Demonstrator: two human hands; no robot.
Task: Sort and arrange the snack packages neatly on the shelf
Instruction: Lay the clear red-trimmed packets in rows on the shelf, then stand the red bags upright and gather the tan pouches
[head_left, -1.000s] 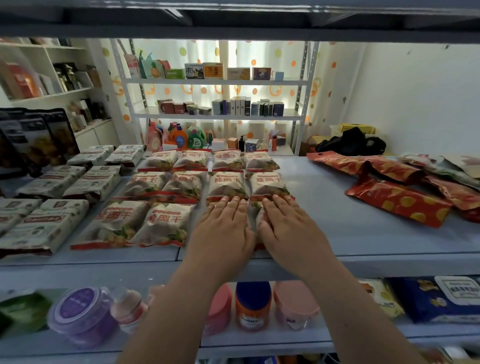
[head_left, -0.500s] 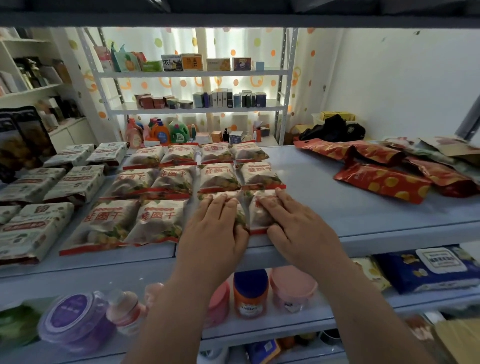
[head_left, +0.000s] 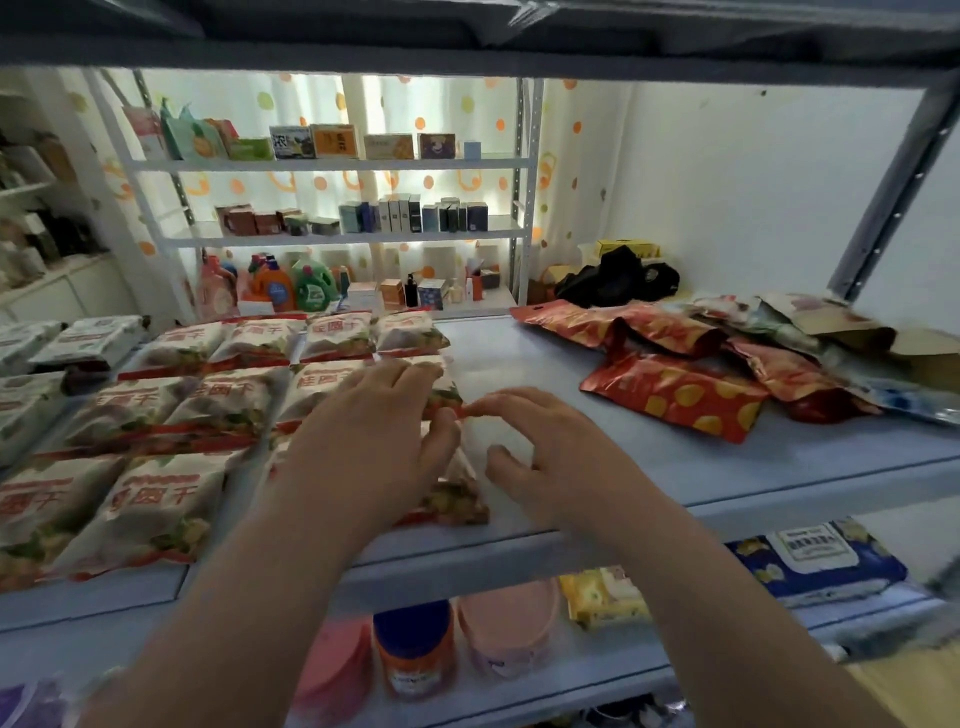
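Several cream snack packages with red lettering (head_left: 156, 499) lie in rows on the pale blue shelf (head_left: 701, 467). My left hand (head_left: 363, 447) lies flat, fingers straight, on the front packages of the right-hand columns and hides most of them. One front package (head_left: 457, 499) shows at its right edge. My right hand (head_left: 540, 457) hovers just right of that package with fingers loosely bent, holding nothing. A loose pile of red packages with yellow dots (head_left: 675, 395) lies on the right of the shelf.
Grey-white packs (head_left: 78, 338) line the shelf's far left. Mixed packets and a brown bag (head_left: 831, 327) sit at the far right. The lower shelf holds jars (head_left: 413, 649) and a blue wipes pack (head_left: 815, 561). A metal upright (head_left: 893, 192) rises at the right.
My right hand has lifted off the front package and moved right, its fingers now bent. My left hand has slid forward over the packages. The view has turned to the right.
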